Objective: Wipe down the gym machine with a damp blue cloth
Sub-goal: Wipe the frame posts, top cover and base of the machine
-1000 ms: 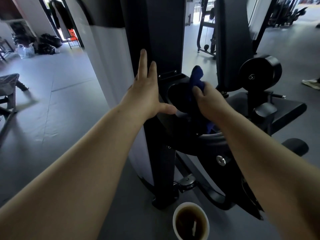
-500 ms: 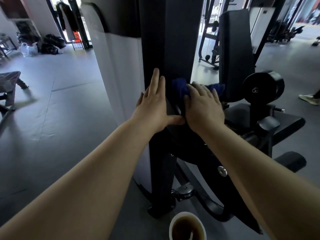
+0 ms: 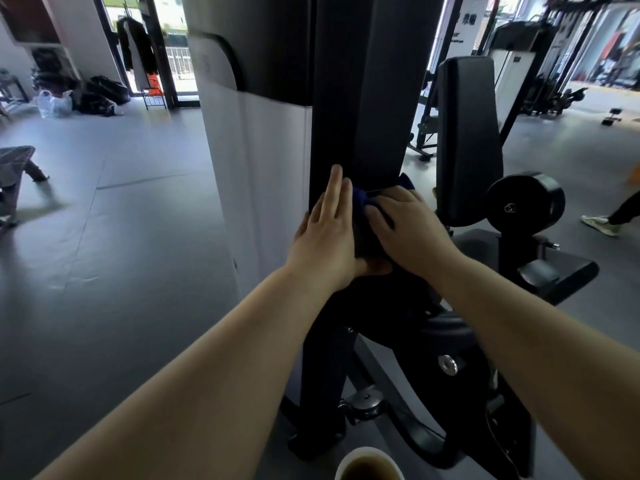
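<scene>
A tall gym machine stands in front of me, with a black upright column (image 3: pixel 356 98) and a white side shroud (image 3: pixel 263 174). The blue cloth (image 3: pixel 363 199) lies against the lower part of the column, mostly hidden under my right hand (image 3: pixel 408 230), which presses it flat with its fingers spread. My left hand (image 3: pixel 327 233) rests flat on the column's left edge with straight fingers pointing up, its thumb touching my right hand. The black seat back (image 3: pixel 467 140) and a round roller pad (image 3: pixel 524 202) stand to the right.
A cup of dark liquid (image 3: pixel 369 467) sits on the floor at the machine's base. Another person's shoe (image 3: pixel 599 225) is at the right edge. A bench (image 3: pixel 17 168) stands far left, and bags (image 3: pixel 55 102) lie near the doorway. Grey floor stretches left.
My right hand came up out of the lower curved housing with the cloth and now presses it flat on the column. My left hand slid up slightly along the column.
</scene>
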The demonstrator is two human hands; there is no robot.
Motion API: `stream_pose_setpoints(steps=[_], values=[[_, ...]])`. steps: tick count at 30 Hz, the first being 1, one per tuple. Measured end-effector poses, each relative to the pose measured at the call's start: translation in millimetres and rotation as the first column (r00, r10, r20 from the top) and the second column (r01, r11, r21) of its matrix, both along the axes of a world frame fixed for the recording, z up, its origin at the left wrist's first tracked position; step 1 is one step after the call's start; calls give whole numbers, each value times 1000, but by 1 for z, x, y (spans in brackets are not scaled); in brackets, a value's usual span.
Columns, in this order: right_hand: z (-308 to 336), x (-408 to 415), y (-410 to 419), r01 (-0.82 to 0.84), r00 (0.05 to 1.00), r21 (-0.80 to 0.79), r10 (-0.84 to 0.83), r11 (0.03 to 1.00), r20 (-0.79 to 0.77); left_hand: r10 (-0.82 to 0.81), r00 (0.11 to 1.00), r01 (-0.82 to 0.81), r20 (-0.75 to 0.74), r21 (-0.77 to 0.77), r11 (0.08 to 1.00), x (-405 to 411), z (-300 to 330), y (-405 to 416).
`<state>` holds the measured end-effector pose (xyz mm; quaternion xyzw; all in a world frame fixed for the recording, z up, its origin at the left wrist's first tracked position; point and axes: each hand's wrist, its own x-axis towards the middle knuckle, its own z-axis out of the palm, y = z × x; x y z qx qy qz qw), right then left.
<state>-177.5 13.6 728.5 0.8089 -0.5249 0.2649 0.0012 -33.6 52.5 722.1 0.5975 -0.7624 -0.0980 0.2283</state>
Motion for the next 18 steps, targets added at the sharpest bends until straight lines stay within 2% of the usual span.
stream_pose_setpoints(steps=[2,4,6,9,11,13,14,16,18], values=[[4,-14,-5,-13,997,18,14,1000,-73,-1,1000,1,14,4,1000,1,0,-1],[5,-20,-7,50,995,19,-48,999,-84,2,999,-2,35,3,1000,0,1,0],[-1,-9,-3,117,993,19,-117,993,-8,-2,1000,2,21,1,1000,0,0,0],[-8,7,4,69,994,42,-73,997,86,-14,1000,13,-11,-4,1000,3,-2,-1],[2,3,8,59,968,74,-76,995,240,-29,999,29,-37,-6,1000,2,-2,0],[13,-2,6,170,899,82,-189,982,395,-22,998,22,-54,-1,1000,2,-2,-1],[18,-1,4,221,887,116,-249,968,388,-20,998,19,-65,-4,1000,2,-2,-2],[18,13,1,248,934,244,-298,938,197,-21,997,20,-80,-22,1000,2,-7,-5],[12,31,5,250,959,267,-275,931,61,-26,995,19,-96,-74,997,4,-17,-11]])
